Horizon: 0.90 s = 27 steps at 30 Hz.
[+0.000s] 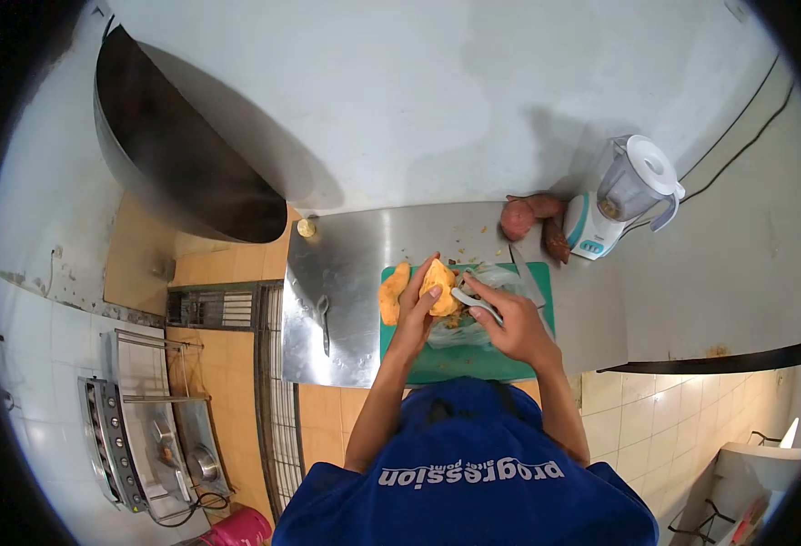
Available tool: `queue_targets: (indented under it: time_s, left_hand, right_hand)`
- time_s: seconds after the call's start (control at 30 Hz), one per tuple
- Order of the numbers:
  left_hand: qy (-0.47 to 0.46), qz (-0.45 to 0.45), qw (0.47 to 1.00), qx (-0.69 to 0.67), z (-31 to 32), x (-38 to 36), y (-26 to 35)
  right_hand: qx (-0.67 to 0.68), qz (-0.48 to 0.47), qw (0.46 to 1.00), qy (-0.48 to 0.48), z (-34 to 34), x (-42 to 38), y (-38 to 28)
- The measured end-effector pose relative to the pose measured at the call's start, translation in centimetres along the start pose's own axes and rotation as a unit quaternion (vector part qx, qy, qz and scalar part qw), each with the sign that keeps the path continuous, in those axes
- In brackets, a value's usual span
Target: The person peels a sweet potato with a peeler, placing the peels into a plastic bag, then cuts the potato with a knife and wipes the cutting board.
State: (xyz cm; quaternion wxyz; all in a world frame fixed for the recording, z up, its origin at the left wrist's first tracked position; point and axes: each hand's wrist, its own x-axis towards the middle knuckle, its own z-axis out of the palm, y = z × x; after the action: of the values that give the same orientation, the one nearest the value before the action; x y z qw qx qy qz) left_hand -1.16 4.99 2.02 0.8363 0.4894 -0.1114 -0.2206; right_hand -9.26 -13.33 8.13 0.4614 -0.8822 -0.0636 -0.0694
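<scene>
My left hand (pixel 410 318) is wrapped round a peeled orange sweet potato (pixel 440 286), held over the green cutting board (pixel 473 368). In my right hand (pixel 520 328) is a peeler (pixel 475 302) with a pale handle, its head close against the sweet potato's right side. Beneath both hands a clear plastic bag (pixel 446 338) lies on the board with peelings on it. A second peeled sweet potato (pixel 391 298) rests at the board's left edge. To the right, a knife (pixel 528 278) lies across the board's far corner.
Unpeeled sweet potatoes (pixel 518 219) lie by the wall, beside a white blender (pixel 591 221). A spoon (pixel 324 323) and a small yellowish item (pixel 307 227) sit on the left of the steel table (pixel 355 264). A large wok (pixel 182 146) hangs upper left; a gas stove (pixel 114 446) stands lower left.
</scene>
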Motion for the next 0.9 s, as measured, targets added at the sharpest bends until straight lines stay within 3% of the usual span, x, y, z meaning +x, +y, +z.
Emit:
queue_targets:
  time_s: [0.2, 0.3, 0.43, 0.5, 0.6, 0.73, 0.9]
  left_hand:
    - [0.001, 0.089, 0.987, 0.137, 1.1, 1.2, -0.7]
    - [0.025, 0.074, 0.989, 0.123, 1.9, 2.0, -0.9]
    - [0.072, 0.072, 0.986, 0.132, 3.1, 2.5, -0.5]
    - [0.104, 0.073, 0.963, 0.236, 3.0, 2.6, -0.2]
    - [0.106, 0.140, 0.949, 0.261, 3.3, 2.4, -0.2]
    - [0.108, 0.137, 0.956, 0.236, 3.4, 2.0, -0.6]
    - [0.155, 0.144, 0.947, 0.242, 3.9, 2.1, -1.0]
  right_hand:
    - [-0.032, -0.041, 0.998, 0.039, 0.0, 0.6, 0.1]
    - [-0.082, 0.011, 0.996, 0.023, -0.4, 0.7, -0.2]
    - [-0.073, 0.010, 0.997, 0.027, -1.5, 0.6, -0.1]
    - [-0.065, 0.035, 0.997, 0.029, -2.0, 0.4, -0.1]
    - [-0.047, 0.017, 0.999, 0.009, -2.2, 0.4, -0.5]
    - [0.004, -0.015, 0.999, 0.031, -1.2, 0.5, -0.1]
    - [0.005, 0.036, 0.999, -0.007, -1.5, 0.6, -0.9]
